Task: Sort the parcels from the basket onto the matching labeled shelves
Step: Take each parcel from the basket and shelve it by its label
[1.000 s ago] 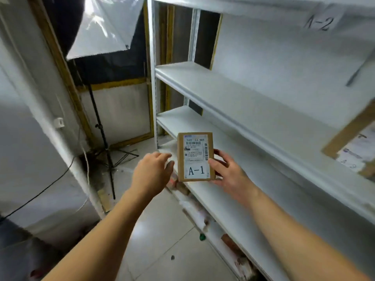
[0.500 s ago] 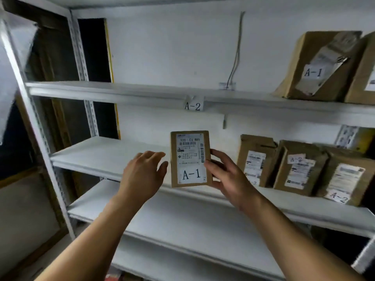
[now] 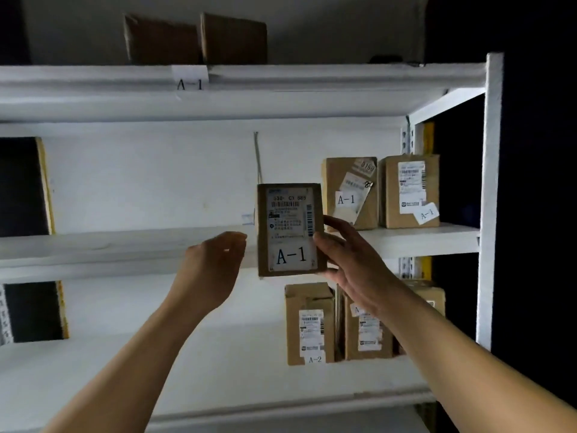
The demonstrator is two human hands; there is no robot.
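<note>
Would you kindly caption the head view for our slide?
Right hand holds a parcel marked A-1 before white shelves; left hand open beside it.

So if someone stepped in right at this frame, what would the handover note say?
Right hand: grip on the flat A-1 parcel, held upright, label facing the camera, in front of the middle shelf.
Left hand: open beside the parcel, holding nothing, not touching it.
Shelf tag A-1 sits on the beam above the middle shelf; two A-1 parcels already stand on that shelf at the right. A-2 parcels stand on the shelf below.
Done: parcel read and carried to the rack.
Left: probably set it beside the other A-1 parcels. The basket is out of view.
</note>
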